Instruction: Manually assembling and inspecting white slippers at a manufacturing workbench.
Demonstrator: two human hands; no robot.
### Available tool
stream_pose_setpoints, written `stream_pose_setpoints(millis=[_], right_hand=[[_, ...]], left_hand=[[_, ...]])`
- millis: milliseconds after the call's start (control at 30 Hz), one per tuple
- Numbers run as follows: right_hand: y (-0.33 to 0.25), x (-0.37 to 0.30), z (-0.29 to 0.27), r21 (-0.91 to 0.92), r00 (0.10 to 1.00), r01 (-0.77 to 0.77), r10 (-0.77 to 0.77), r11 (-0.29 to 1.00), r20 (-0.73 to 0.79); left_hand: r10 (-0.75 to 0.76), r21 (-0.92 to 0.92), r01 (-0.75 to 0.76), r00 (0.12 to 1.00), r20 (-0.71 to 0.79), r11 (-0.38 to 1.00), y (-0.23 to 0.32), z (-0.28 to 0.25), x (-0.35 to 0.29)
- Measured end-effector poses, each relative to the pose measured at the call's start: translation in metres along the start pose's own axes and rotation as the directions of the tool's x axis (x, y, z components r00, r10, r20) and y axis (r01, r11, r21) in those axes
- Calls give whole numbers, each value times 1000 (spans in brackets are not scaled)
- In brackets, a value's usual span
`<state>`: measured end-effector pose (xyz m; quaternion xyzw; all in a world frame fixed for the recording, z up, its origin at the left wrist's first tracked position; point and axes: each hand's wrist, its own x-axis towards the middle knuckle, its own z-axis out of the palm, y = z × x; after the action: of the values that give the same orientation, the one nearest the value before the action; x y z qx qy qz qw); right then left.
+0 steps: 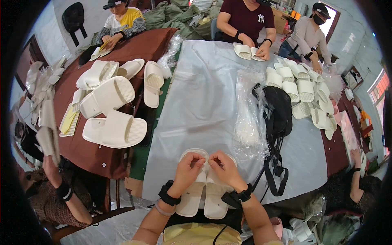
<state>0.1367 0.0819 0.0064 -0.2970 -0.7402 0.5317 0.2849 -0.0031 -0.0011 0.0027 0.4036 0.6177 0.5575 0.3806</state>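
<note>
While the left hand (190, 165) and right hand (224, 168) are curled close together over a pair of cream slippers (190, 200), I honestly can't tell if anything's pinched in those fingers. The pair's side by side at the near edge of the sheet-covered counter (196, 106), with some clear plastic (247, 122) and a black bag (278, 116) farther up, to the right.

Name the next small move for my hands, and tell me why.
Probably lower the left hand and right hand to the off-white slippers: both hang over the pair, fingers pinched close together, and the slippers lie side by side beneath. Whether the hands hold anything is too small to tell.
</note>
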Motion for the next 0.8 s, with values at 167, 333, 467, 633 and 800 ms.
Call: stream_pose_setpoints(millis=[167,333,467,633,800], right_hand=[[6,-2,2,-10,1000,-19,18,1000,-24],[2,-4,-2,32,999,-20,21,999,-27],[5,-6,-4,21,999,-33,34,999,-23],[3,-3,0,14,999,-39,39,999,-21],[7,-3,-1,2,999,-35,35,999,-12]], left_hand=[[-15,-128,-2,991,-133,992,-9,6,-2],[32,-103,-34,999,-15,994,-14,8,-1],[-8,-155,-10,993,-116,988,-14,10,-1],[-122,-34,122,993,3,992,3,3,-4],[-66,-171,49,994,-92,984,-5,6,-3]])
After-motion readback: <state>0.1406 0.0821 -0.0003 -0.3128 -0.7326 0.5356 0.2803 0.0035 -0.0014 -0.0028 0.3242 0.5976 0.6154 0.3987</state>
